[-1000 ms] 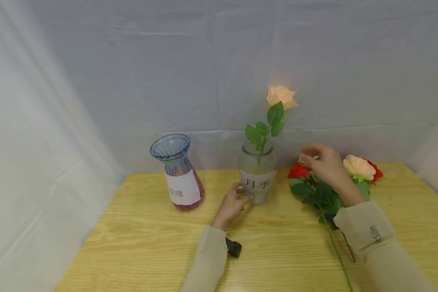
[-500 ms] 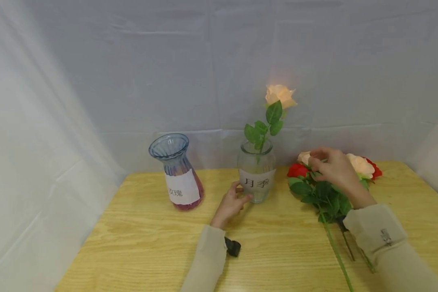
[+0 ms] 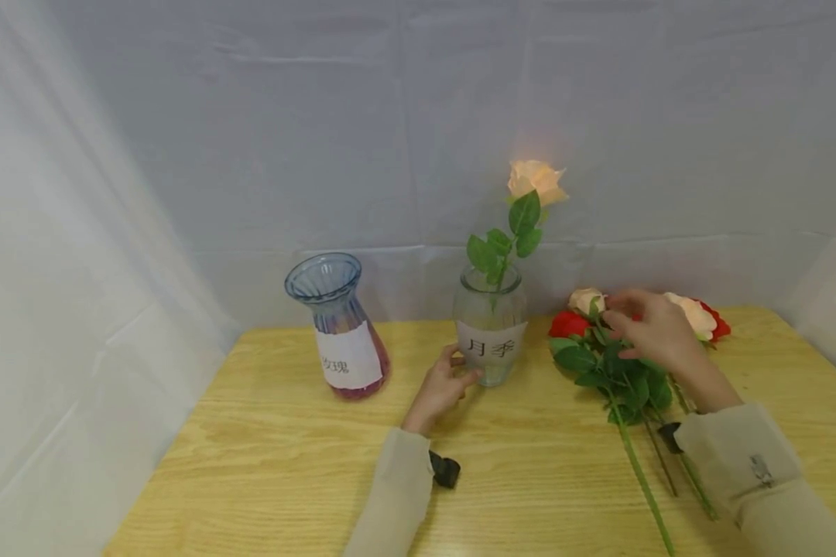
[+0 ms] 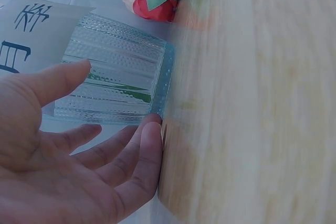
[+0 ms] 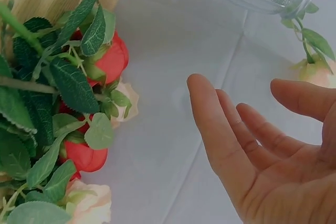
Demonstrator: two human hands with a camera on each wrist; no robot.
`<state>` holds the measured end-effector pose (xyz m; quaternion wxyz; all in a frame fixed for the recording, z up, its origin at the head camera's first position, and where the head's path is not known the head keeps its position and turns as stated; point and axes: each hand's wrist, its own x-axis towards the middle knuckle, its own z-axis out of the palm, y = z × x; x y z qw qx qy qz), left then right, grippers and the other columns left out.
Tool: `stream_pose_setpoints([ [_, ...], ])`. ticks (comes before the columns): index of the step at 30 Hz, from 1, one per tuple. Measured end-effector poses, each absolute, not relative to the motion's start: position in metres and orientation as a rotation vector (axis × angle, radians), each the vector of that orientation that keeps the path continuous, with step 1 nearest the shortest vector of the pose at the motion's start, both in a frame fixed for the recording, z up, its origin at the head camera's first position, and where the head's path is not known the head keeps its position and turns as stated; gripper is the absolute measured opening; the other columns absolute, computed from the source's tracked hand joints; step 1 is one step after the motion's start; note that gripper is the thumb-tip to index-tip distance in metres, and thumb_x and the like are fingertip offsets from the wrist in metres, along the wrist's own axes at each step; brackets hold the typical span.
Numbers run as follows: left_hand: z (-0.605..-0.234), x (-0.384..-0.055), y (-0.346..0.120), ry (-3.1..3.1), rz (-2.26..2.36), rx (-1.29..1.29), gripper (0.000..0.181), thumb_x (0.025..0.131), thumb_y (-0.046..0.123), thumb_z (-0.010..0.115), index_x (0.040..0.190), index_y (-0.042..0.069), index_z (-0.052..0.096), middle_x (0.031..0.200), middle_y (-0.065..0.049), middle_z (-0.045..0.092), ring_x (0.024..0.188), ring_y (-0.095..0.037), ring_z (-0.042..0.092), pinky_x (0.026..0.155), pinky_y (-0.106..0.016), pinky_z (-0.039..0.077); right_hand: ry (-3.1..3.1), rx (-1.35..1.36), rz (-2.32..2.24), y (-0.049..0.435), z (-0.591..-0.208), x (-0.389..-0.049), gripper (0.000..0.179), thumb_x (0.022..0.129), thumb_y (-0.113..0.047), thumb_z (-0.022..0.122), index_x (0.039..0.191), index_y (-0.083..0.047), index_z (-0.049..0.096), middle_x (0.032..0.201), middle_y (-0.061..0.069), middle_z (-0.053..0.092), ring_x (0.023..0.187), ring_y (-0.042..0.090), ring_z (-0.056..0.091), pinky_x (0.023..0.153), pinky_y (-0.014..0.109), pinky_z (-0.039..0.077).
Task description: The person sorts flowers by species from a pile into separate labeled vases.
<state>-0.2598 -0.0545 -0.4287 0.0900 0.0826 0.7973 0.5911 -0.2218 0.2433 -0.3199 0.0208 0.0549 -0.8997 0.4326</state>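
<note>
A clear glass vase (image 3: 491, 309) with a labelled paper band stands on the table, holding one peach rose (image 3: 536, 183) upright by its stem. My left hand (image 3: 442, 391) is at the lower left side of this vase. In the left wrist view its relaxed fingers (image 4: 147, 153) reach to the vase's base, and the thumb overlaps the glass. My right hand (image 3: 651, 329) hovers over the pile of roses lying at the right, fingers spread and nothing between them. Red roses (image 5: 110, 61) and peach roses (image 5: 92, 203) make up that pile, their green leaves (image 3: 620, 371) bunched together.
A blue-and-pink glass vase (image 3: 348, 340), also labelled, stands to the left. Several loose stems (image 3: 637, 472) point toward the table's front edge. Pale cloth (image 3: 418, 155) hangs behind the wooden table (image 3: 286, 464).
My right hand has moved right and slightly down, from the peach bud toward the middle of the pile, uncovering the bud. The left hand and both vases stay in place.
</note>
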Motion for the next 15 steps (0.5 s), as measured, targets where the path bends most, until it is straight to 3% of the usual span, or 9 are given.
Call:
stream_pose_setpoints([
  [15, -0.43, -0.26, -0.055, 2.395, 1.76, 0.284, 0.064, 0.097, 0.012, 0.068, 0.15, -0.003, 0.037, 0.137, -0.029, 0.053, 0.079, -0.024, 0.056, 0.062, -0.029, 0.044, -2.834, 0.163, 1.379, 0.258, -0.336, -0.209, 0.047, 0.108, -0.017, 0.048, 0.136, 0.02, 0.043, 0.123, 0.04, 0.054, 0.092, 0.04, 0.069, 0.067, 0.041, 0.06],
])
